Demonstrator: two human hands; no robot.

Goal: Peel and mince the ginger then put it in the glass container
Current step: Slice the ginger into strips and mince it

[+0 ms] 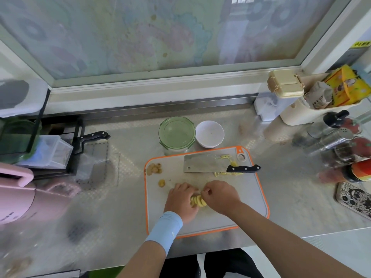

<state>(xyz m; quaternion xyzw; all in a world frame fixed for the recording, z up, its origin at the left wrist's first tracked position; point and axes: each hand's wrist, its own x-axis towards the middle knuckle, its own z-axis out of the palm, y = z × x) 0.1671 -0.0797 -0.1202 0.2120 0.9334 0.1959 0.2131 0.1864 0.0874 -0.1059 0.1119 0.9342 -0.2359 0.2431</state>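
Note:
A row of yellow peeled ginger slices [198,201] lies on the grey, orange-rimmed cutting board [247,197]. My left hand [181,201] curls round the slices from the left. My right hand [219,195] pinches them from the right with fingertips bent. A cleaver [206,163] with a black handle lies flat at the back of the board, with thin ginger strips [232,164] under and beside it. Unpeeled ginger bits and peelings [154,167] sit at the board's back left. The glass container [177,135] with a green lid stands behind the board.
A white bowl [209,134] stands right of the container. A second black-handled knife [94,135] rests on a rack at left. Spice jars and shakers [337,139] crowd the right side, with a phone [354,199] near them. A pink appliance [22,197] sits at left.

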